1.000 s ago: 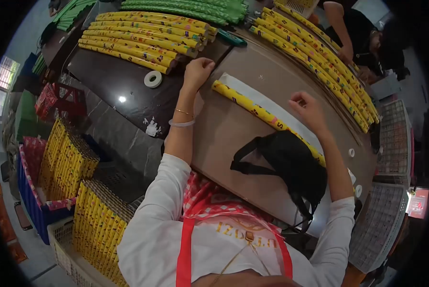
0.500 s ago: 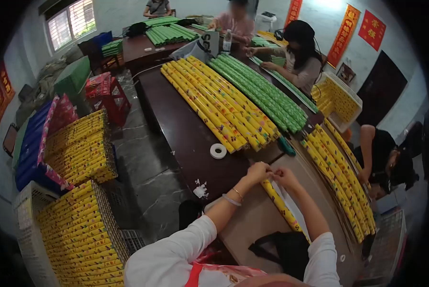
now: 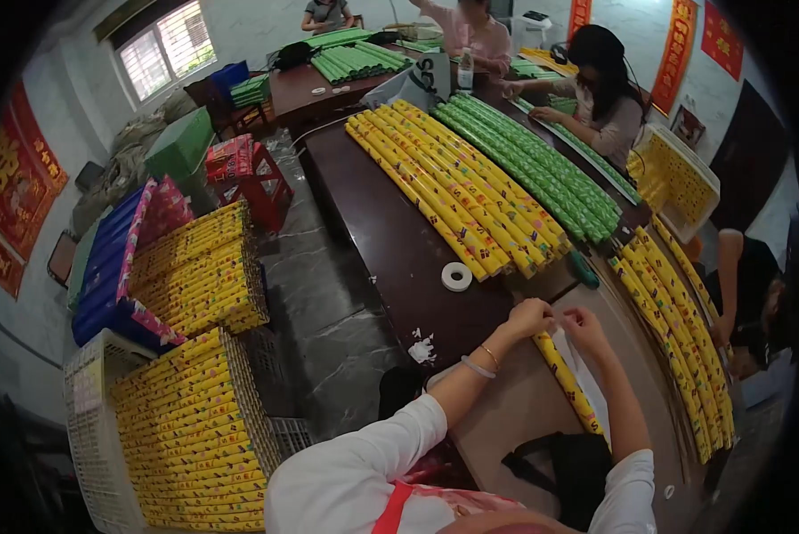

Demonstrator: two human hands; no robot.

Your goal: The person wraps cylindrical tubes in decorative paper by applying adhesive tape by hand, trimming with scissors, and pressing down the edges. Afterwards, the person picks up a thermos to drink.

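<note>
A yellow patterned paper roll point(image 3: 567, 378) lies lengthwise on the brown board in front of me, with a white sheet edge point(image 3: 592, 381) along its right side. My left hand point(image 3: 529, 318) is closed at the roll's far end, fingertips pinched together. Just right of it, slightly apart, my right hand point(image 3: 584, 331) has its fingers curled in a pinch; anything small between them is too fine to make out. A white tape roll point(image 3: 455, 277) lies beyond my left hand. Near my right forearm sits a black cloth bag point(image 3: 568, 472).
Yellow rolls point(image 3: 457, 191) and green rolls point(image 3: 533, 165) lie bundled across the dark table point(image 3: 364, 214). More yellow rolls point(image 3: 675, 329) lie to the right. Crates of stacked rolls point(image 3: 190, 436) stand at left. Several people sit around; a person point(image 3: 600, 89) handles a green roll.
The camera view has swung left, so things appear further right. My right hand has drawn a little away from my left. A far person has raised an arm.
</note>
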